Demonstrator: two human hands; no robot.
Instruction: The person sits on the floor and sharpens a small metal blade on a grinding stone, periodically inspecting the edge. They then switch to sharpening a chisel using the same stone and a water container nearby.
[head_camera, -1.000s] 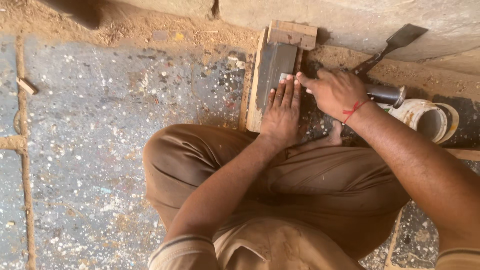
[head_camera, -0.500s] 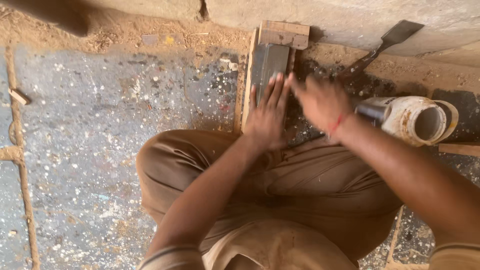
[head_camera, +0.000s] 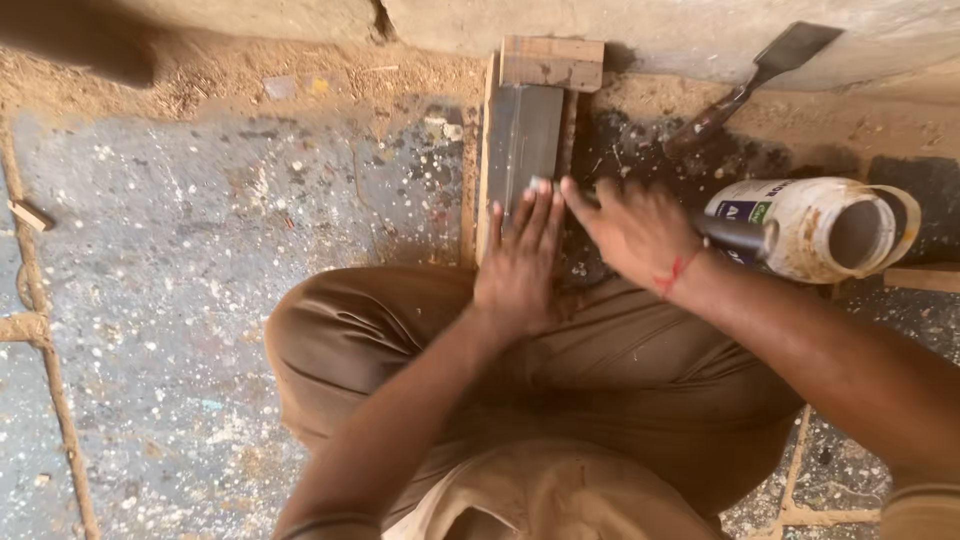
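Head-camera footage shows a flat grey sharpening stone (head_camera: 530, 140) set in a wooden holder (head_camera: 552, 62) on the speckled concrete floor (head_camera: 200, 250), at the far side against the wall. Compared with half a second ago, both hands have been kept at the stone's near end, so the rubbing stroke is judged to be ongoing. The left hand (head_camera: 520, 265) is laid flat, fingers extended and pressed on a blade barely visible beneath them; nothing is enclosed. The right hand (head_camera: 635, 228) is closed in a grip around a dark tool handle (head_camera: 735, 235). A white plastic jar (head_camera: 825, 228) lies on its side just right, and a spare chisel (head_camera: 750, 85) rests farther off.
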